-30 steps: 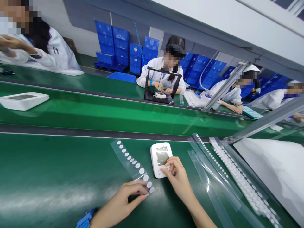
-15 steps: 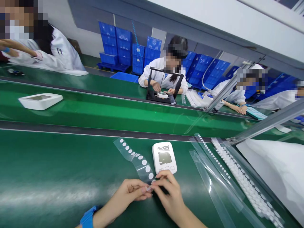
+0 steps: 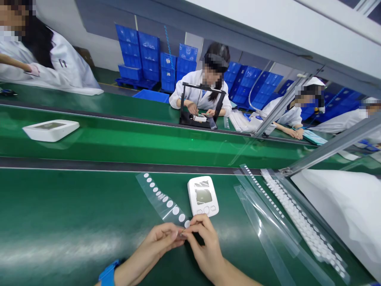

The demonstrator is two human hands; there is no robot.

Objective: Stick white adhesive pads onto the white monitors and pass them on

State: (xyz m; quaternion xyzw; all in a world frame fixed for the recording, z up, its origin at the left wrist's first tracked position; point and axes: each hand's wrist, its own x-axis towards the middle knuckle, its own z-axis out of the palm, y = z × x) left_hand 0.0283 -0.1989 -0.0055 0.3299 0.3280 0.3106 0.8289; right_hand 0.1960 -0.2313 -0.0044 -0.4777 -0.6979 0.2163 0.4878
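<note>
Not much has shifted since half a second ago: both hands stay pinched together at the near end of the sticker strip (image 3: 162, 196), and the white unit on the belt (image 3: 50, 130) has barely crept along. From where I'm watching, my left hand (image 3: 157, 244) and right hand (image 3: 205, 248) meet fingertip to fingertip, fingers pressed together on the strip's end, a clear glossy film carrying a row of round white dots. Just beside it lies a small white device (image 3: 203, 196), a rounded rectangle with a grey screen. The desk (image 3: 74, 214) is shiny green matting, with more clear strips (image 3: 268, 214) to the right. Co-workers in white coats sit opposite, blue crates (image 3: 149, 59) stacked behind.
</note>
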